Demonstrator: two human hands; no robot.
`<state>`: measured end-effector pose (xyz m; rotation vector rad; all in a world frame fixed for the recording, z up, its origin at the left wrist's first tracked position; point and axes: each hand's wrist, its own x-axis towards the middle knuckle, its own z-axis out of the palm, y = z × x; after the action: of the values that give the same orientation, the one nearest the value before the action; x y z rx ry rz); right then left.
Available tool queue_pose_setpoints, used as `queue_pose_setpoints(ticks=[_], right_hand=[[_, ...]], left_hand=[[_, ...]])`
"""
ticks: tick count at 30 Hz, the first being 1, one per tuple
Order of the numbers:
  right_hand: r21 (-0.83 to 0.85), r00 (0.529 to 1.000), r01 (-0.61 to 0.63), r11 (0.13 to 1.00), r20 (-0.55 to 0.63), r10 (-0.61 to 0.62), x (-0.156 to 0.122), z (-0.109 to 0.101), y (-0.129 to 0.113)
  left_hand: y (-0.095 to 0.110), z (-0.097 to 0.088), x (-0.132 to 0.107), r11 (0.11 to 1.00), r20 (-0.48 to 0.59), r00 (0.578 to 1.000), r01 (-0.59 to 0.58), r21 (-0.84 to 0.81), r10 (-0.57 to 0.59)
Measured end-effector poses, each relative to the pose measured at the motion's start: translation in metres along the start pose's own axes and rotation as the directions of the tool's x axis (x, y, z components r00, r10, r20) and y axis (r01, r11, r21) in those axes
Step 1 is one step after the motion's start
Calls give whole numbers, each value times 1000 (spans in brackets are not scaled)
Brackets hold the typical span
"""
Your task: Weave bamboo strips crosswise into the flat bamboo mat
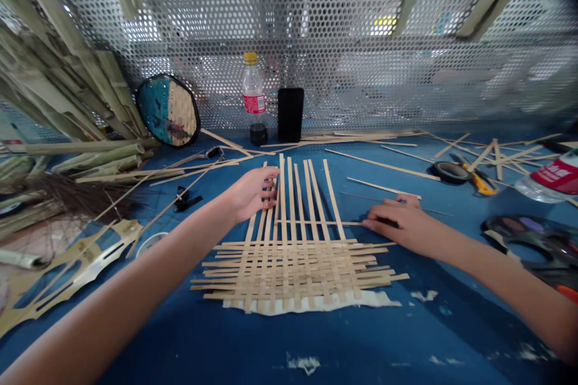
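Note:
A flat weave of pale bamboo strips lies on the blue table, its lengthwise strips fanning away from me. My left hand is at the far left of these strips, fingers curled around one or more of them; the exact grip is partly hidden. A thin crosswise bamboo strip runs between the lengthwise ones, just beyond the woven part. Its right end is pinched in my right hand, which rests low over the table. White material shows along the near edge of the weave.
A bottle and a black phone stand against the perforated metal screen. Loose strips, black tape and a yellow cutter lie right, near another bottle. Bamboo poles and a round woven panel are left.

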<state>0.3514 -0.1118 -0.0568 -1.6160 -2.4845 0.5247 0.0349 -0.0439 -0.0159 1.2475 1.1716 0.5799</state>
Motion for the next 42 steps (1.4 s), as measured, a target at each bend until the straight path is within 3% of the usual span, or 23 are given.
queue_pose_setpoints(ticks=[4,9,12,17,22,26,31,38,42], right_hand=[[-8,1000,2,1000,3,-2,0,0,0],[-34,1000,24,999,11,-24,-1,1,4],[-37,999,41,999,19,-40,-1,2,8],[-35,999,40,999,22,-39,0,1,8],[-13,999,17,1000,33,-17,2,0,6],[-15,998,28,999,58,-27,2,-1,7],[-27,998,40,999,46,-39,4,-1,6],[-59,993,113,992,47,-110,16,0,2],[-79,987,157,984,52,-153,24,1,-3]], left_hand=[[1,0,-2,996,-27,998,50,-75,-52],[11,-11,-10,981,23,998,59,186,-65],[19,-20,-14,965,58,995,63,254,-80],[24,-33,-19,944,232,968,18,328,-99],[20,-42,-17,899,338,926,2,439,-167],[18,-41,-13,833,386,917,-130,538,-106],[17,-39,-11,831,361,925,-108,545,-116],[11,-39,-6,866,421,904,-157,474,-67],[10,-34,-7,818,395,919,-233,526,8]])
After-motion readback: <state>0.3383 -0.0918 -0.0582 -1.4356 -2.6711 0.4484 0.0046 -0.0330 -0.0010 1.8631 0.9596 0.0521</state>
